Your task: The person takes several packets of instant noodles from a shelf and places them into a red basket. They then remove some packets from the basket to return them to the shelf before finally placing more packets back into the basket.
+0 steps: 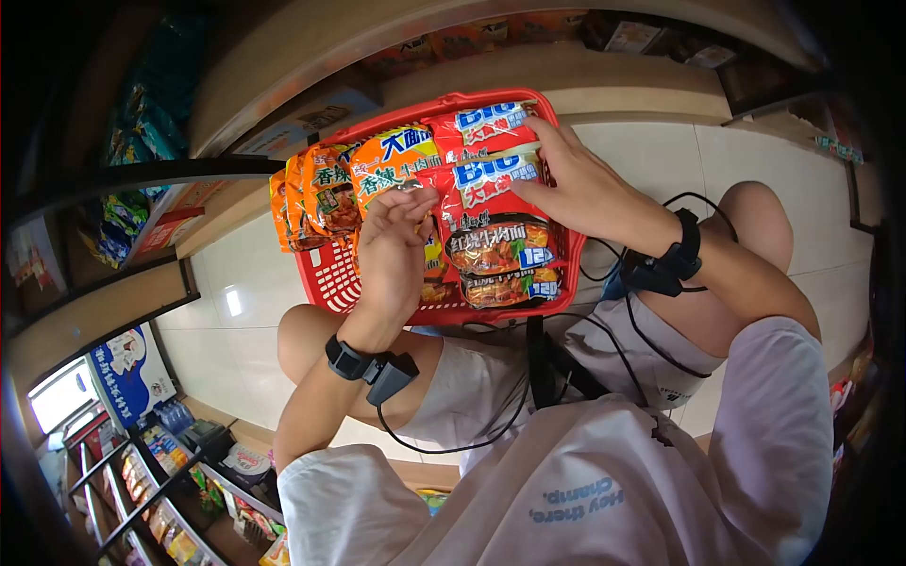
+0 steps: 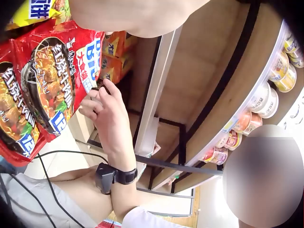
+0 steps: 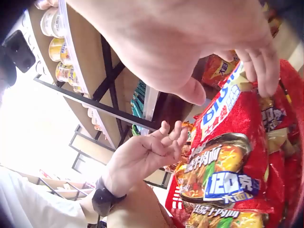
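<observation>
Red noodle packs (image 1: 498,247) (image 2: 52,80) (image 3: 223,156) stand in the right part of a red basket (image 1: 326,274), with orange and yellow packs (image 1: 326,193) on its left. My right hand (image 1: 590,184) (image 2: 111,123) is at the top edge of the red packs, its fingers extended down against the wrapper and its thumb apart. Over the middle of the basket is my left hand (image 1: 396,241) (image 3: 145,156), palm turned up and fingers loosely bent, holding nothing. In the left wrist view, only a blurred part of it shows at the top.
Shelves with noodle packs (image 1: 472,38) run behind the basket. More shelves with green and blue bags (image 1: 146,141) stand at the left. Cup noodles (image 2: 263,99) line a shelf in the left wrist view. Black cables (image 1: 510,415) cross my lap.
</observation>
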Tool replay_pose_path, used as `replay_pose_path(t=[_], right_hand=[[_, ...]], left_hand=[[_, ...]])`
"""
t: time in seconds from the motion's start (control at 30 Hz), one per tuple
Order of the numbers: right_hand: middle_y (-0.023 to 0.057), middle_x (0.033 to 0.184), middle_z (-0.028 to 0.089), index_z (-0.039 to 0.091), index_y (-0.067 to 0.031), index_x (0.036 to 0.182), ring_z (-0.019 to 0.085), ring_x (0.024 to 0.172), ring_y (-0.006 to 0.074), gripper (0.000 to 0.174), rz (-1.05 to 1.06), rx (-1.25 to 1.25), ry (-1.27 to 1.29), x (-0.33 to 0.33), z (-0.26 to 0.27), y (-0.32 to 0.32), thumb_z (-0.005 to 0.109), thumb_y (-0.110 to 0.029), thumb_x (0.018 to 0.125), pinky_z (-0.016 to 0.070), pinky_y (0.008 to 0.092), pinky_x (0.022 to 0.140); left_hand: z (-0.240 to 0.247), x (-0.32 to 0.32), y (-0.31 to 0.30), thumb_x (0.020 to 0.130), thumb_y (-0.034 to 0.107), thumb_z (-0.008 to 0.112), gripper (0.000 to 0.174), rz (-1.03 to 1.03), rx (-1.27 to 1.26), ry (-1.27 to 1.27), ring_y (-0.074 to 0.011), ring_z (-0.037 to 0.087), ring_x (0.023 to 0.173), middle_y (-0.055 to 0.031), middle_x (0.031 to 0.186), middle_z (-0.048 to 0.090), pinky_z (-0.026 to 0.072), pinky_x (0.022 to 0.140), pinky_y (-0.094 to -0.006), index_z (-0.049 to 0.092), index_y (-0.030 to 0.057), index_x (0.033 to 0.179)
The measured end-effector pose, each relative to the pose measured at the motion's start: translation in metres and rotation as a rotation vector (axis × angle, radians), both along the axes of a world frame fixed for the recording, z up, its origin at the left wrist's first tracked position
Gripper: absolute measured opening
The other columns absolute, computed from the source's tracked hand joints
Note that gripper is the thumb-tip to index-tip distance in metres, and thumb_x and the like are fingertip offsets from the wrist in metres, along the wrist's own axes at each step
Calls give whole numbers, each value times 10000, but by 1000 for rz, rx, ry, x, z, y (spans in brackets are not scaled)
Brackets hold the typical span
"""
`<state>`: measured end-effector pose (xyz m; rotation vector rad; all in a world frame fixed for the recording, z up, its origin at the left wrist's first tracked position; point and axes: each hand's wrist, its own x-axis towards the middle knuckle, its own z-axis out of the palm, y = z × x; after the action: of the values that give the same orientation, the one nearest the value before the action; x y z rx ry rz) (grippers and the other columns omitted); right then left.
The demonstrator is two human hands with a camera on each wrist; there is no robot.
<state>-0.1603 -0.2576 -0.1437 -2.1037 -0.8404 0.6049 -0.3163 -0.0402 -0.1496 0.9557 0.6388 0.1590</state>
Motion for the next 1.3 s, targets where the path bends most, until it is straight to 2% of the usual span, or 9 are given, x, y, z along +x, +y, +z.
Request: replay_pose_path(t=[0.07,0.17,0.23,0.37,0.57,0.67,0.87,1.1,1.3], right_hand=[[224,1237,543,391,25,1418,594,1072,311,638,1,120,-257,-4,-1,2,678,-253,920,509,393,887],[212,1201,582,497,21,1322,608,1061,278,500,61,336,-61,-12,23,15,667,-247,935,513,377,869],[192,970,663,539,38,1245,687,863,229,491,151,358,613,-15,45,27,563,-382,992,559,370,720],[105,1016,679,610,-7,1143,652,963,189,497,240,457,1432,-16,57,49,468,-470,1031,511,331,890],[58,1068,669,629,-33,1134,628,963,157,409,158,609,1677,2,41,73,442,-379,1023,489,333,867],[43,1058,664,629,-52,1110,620,948,138,374,142,606,1724,7,33,68,460,-370,1009,485,318,831],[26,773,633,621,-87,849,595,709,122,282,-33,381,1511,36,24,39,561,-337,965,490,266,694],[32,949,628,624,-61,1048,580,843,105,212,-421,270,1071,30,-9,-30,601,-245,945,477,255,764],[57,1020,615,552,-44,1218,597,921,125,321,-259,71,1010,-5,-9,-31,602,-246,973,485,272,818]], left_hand=[[15,-9,-3,777,-120,430,395,-13,-72,34,-315,546,1275,-170,1282,613,427,1029,-389,543,71,1103],[38,-19,-6,906,102,464,318,-30,100,10,-320,500,1330,-166,1346,573,381,1066,-445,510,120,1220],[58,-11,-12,952,200,458,338,-10,364,-91,-311,480,1347,-160,1378,550,359,1090,-446,484,132,1281],[84,24,-32,1034,539,348,658,-127,1153,-173,-340,322,1425,-203,1509,349,254,1158,-476,319,28,1448],[101,65,-46,987,619,334,791,-502,2013,-78,-480,238,1441,-282,1532,289,154,1159,-578,371,2,1480],[96,65,-49,1008,512,380,710,-546,1972,-17,-471,263,1430,-288,1516,309,182,1155,-559,351,-10,1488],[69,40,-50,1064,344,403,623,-306,1036,279,-340,337,1406,-251,1496,348,285,1149,-422,231,-49,1517],[37,-20,-35,1071,375,425,596,-260,609,485,-256,440,1297,-165,1443,406,351,1101,-365,265,7,1512],[29,-20,-17,1055,364,476,575,-351,492,446,-207,519,1198,-133,1315,519,412,1030,-327,352,-11,1473]])
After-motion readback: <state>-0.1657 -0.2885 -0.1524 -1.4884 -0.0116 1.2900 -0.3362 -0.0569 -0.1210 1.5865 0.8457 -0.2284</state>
